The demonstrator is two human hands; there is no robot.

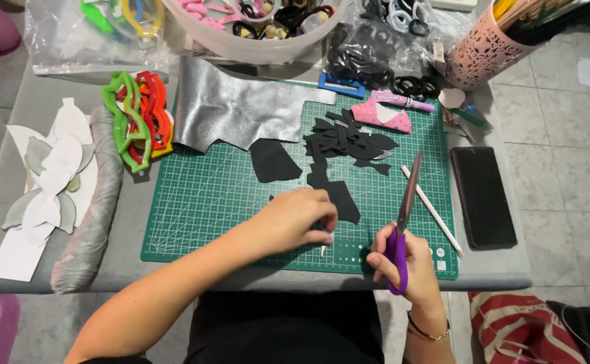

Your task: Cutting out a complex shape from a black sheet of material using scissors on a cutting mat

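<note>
We are pinching a small black scrap on the mat under our curled left hand, while our right hand, just beside it, is gripping scissors pointing away

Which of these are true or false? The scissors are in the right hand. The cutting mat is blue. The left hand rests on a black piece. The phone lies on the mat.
1. The right hand holds the purple-handled scissors: true.
2. The cutting mat is blue: false, it is green with a grid.
3. The left hand rests on a black piece on the mat: true.
4. The phone lies on the mat: false, it lies on the grey table, right of the mat.
</note>
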